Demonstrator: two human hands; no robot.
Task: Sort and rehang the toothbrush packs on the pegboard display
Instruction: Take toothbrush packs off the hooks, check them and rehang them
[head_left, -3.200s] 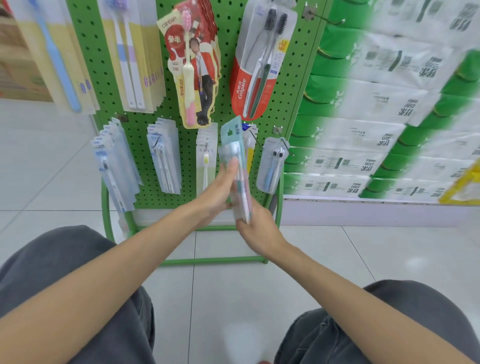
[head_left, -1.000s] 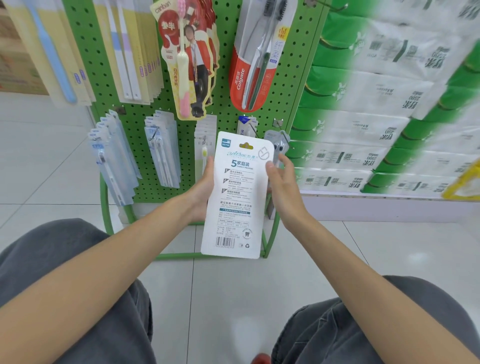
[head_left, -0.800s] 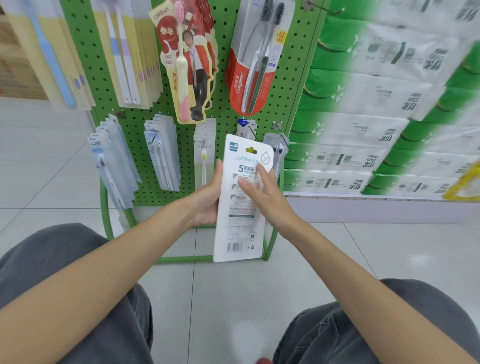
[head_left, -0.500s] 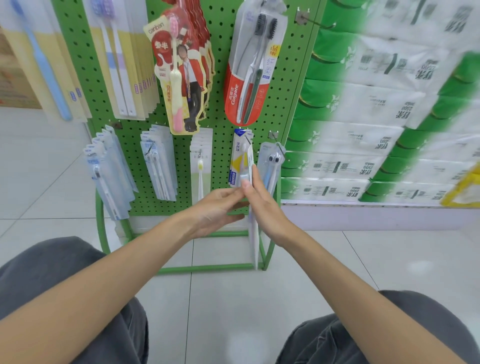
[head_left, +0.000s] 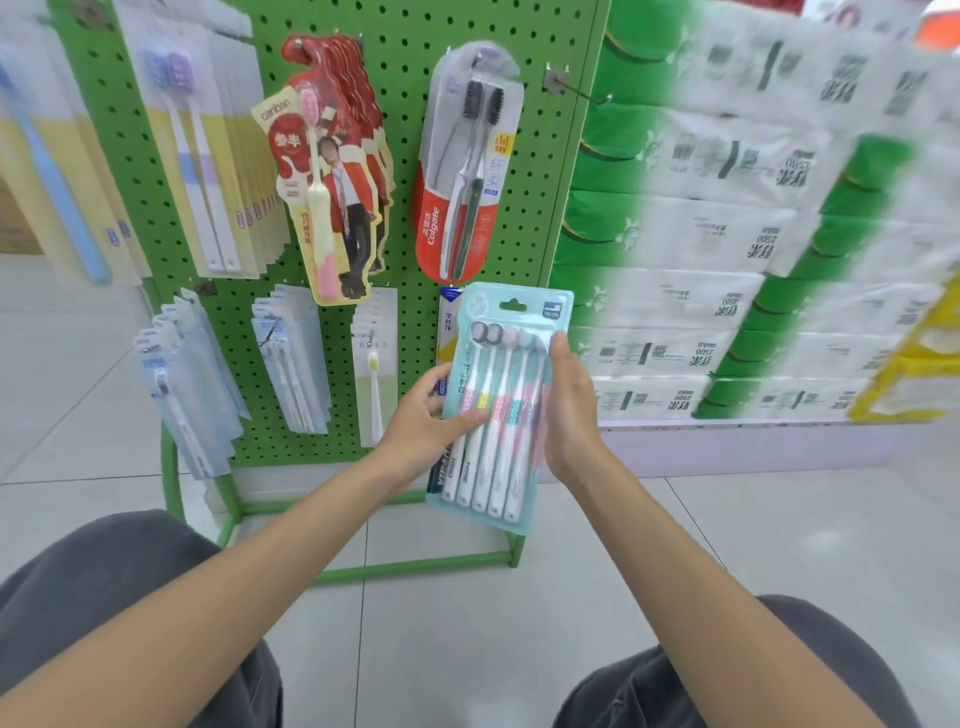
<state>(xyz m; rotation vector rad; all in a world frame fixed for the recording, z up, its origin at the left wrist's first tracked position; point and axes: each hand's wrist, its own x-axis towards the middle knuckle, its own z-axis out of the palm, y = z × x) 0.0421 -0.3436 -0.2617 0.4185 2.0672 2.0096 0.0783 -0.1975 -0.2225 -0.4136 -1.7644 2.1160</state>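
A teal five-brush toothbrush pack (head_left: 506, 374) faces me in front of the green pegboard's (head_left: 545, 208) lower right. My left hand (head_left: 428, 423) grips its left edge, thumb across the front. My right hand (head_left: 569, 410) holds its right edge with the fingers lying along the side. Above it hangs a red Colgate two-brush pack (head_left: 467, 171). A bare metal hook (head_left: 571, 88) sticks out at the board's upper right. The lower right peg is hidden behind the held pack.
Other packs hang on the board: red figure-shaped packs (head_left: 332, 176), yellow packs (head_left: 208, 156), clear-blue packs (head_left: 187, 395) and white packs (head_left: 374, 358). Stacked tissue cartons (head_left: 727, 234) fill the right. The rack's green base frame (head_left: 415, 566) stands on a tiled floor.
The pack was turned from its white back, through edge-on, to its teal front facing me. Both hands shifted their hold during the turn.
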